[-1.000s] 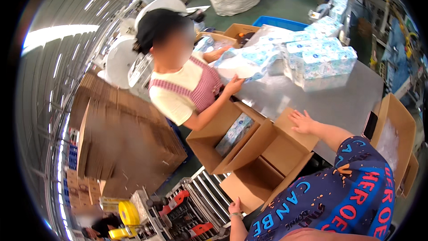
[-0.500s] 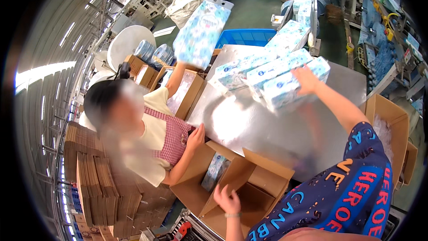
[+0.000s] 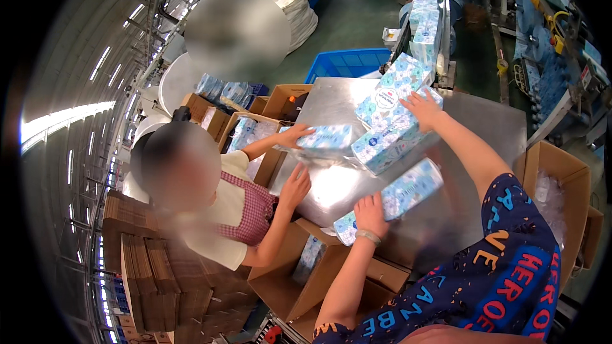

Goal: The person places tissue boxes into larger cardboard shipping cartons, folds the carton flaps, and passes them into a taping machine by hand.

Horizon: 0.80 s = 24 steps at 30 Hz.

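My left hand (image 3: pixel 371 216) grips a blue-and-white floral tissue pack (image 3: pixel 414 188), which lies slantwise over the near edge of the metal table (image 3: pixel 459 197). Farther off, my right hand (image 3: pixel 423 109) is wrapped over the far end of another tissue pack (image 3: pixel 390 143). Behind that one a larger floral pack (image 3: pixel 392 92) lies with its broad side up. Just below my left forearm stands an open cardboard box (image 3: pixel 382 274), partly hidden by the arm. A neighbouring box (image 3: pixel 274 274) has a pack (image 3: pixel 310 256) inside.
A co-worker (image 3: pixel 245 216) stands at the left, one hand on a tissue pack (image 3: pixel 325 137). A conveyor (image 3: pixel 440 44) carries several packs to the table's far side. Behind the table is a blue crate (image 3: pixel 344 64); at right, a carton (image 3: pixel 561 185) holding clear plastic.
My left hand has risen from beside the boxes onto a tissue pack, now nearer the table's front edge. My right hand has shifted slightly left. The co-worker's raised pack is no longer held up.
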Available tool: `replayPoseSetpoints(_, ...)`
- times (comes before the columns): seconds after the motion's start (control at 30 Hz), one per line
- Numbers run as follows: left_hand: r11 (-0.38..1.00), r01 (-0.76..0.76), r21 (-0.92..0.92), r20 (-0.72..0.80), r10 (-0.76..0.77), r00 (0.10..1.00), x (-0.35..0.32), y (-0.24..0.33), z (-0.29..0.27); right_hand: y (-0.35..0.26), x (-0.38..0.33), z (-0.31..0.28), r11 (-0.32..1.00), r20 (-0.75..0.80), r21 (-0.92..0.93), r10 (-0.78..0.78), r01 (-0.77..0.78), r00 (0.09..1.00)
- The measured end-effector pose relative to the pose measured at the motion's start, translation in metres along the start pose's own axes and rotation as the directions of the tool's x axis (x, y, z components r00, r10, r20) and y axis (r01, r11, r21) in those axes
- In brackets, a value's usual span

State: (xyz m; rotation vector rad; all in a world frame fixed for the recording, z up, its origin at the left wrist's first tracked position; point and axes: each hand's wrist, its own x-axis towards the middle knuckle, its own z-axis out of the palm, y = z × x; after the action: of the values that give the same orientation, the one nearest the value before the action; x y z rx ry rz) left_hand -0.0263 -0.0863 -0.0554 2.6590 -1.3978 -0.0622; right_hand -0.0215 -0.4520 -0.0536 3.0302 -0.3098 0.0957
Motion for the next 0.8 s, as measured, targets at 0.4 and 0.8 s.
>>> replayPoseSetpoints(0.4,0.964,-0.057,-0.261,-0.608,-0.118,0.785,-0.182,-0.042,-0.137,-0.098,-0.162,-0.022,0.981,0.028,0.141,-0.140,0.135,0.990)
replayPoseSetpoints(0.8,0.891,0.327,-0.314,-0.162,-0.390,0.907,-0.406,-0.053,-0.035,-0.204,-0.189,-0.037,-0.843,0.544,0.331,-0.196,-0.423,0.816)
